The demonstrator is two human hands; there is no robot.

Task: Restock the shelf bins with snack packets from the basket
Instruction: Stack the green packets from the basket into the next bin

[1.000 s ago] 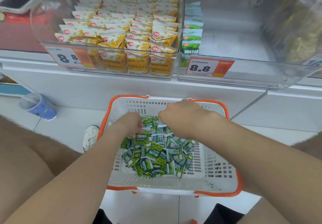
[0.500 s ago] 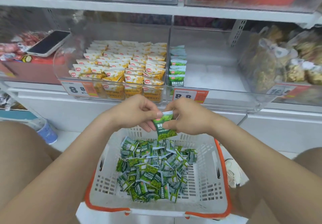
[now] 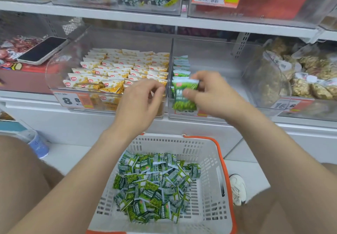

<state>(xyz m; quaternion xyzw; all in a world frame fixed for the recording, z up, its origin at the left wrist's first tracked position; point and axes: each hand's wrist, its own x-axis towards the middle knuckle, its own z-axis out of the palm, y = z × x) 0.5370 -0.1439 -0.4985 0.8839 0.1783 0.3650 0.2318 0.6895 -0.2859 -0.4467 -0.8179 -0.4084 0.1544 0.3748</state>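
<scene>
**Shelf bins and basket, green snack packets in stock**

White basket [image 3: 206, 153] with orange rim at 6 o'clock, holding a loose heap of green packets [image 3: 155, 182]. Clear left bin [image 3: 54, 75] at 10 o'clock, packed with rows of yellow packets [image 3: 118, 69]. Clear right bin [image 3: 228, 60] at 1 o'clock, with one row of green packets [image 3: 180, 66] standing against its left wall. Right hand [image 3: 215, 95] gripping a single green packet [image 3: 184, 97] upright, thumb on its face, at that bin's front edge. Left hand [image 3: 140, 100] just beside, fingers loosely curled, empty.
</scene>
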